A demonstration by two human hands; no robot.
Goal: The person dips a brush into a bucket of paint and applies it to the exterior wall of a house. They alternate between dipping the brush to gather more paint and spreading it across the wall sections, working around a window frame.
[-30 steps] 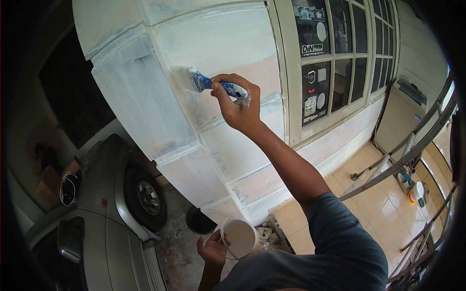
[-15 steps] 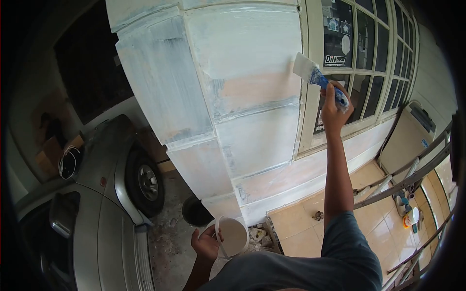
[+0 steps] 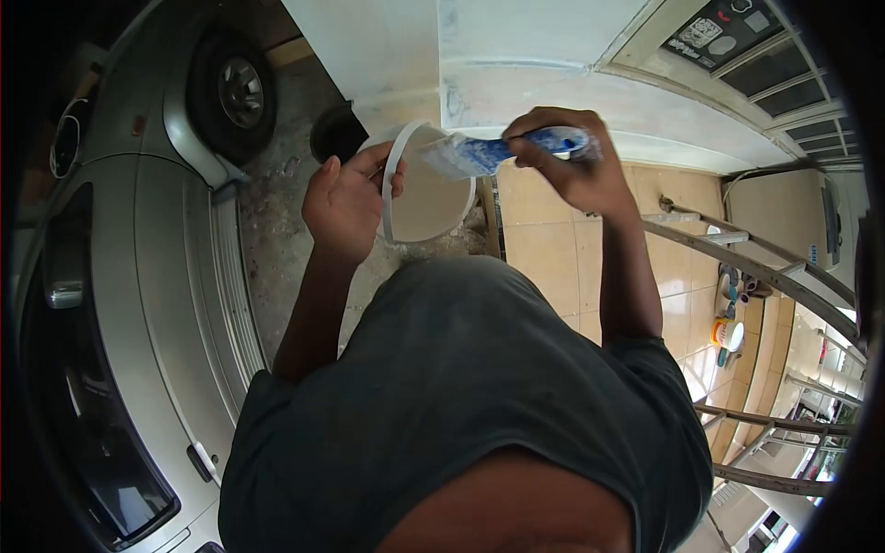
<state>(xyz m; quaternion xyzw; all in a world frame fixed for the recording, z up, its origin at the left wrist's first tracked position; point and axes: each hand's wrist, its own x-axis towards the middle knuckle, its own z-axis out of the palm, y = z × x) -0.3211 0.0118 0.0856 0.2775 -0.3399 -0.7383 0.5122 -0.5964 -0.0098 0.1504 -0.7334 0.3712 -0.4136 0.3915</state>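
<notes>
My left hand (image 3: 348, 205) grips a white bucket (image 3: 472, 197) at its near-left side, with the fingers curled around the white handle band (image 3: 388, 189). Pale paint or a pale inner wall shows inside the bucket. My right hand (image 3: 583, 175) is closed around the blue, paint-smeared handle of a wide paintbrush (image 3: 477, 156). The brush points left, and its whitish bristles overlap the bucket's opening in this view. Behind the bucket stands a patchily white-painted wall (image 3: 525, 101).
A silver car (image 3: 138, 230) stands on the left, and a dark bucket (image 3: 337, 135) sits by the wall's foot. On the right are a metal ladder (image 3: 756, 297), a tiled floor (image 3: 544, 249), a small white-and-orange tub (image 3: 728, 334) and a paned window (image 3: 737, 55).
My view has tilted down. My right hand has brought the paintbrush from beside the window frame down to the bucket. My left hand still holds the bucket, now higher in view.
</notes>
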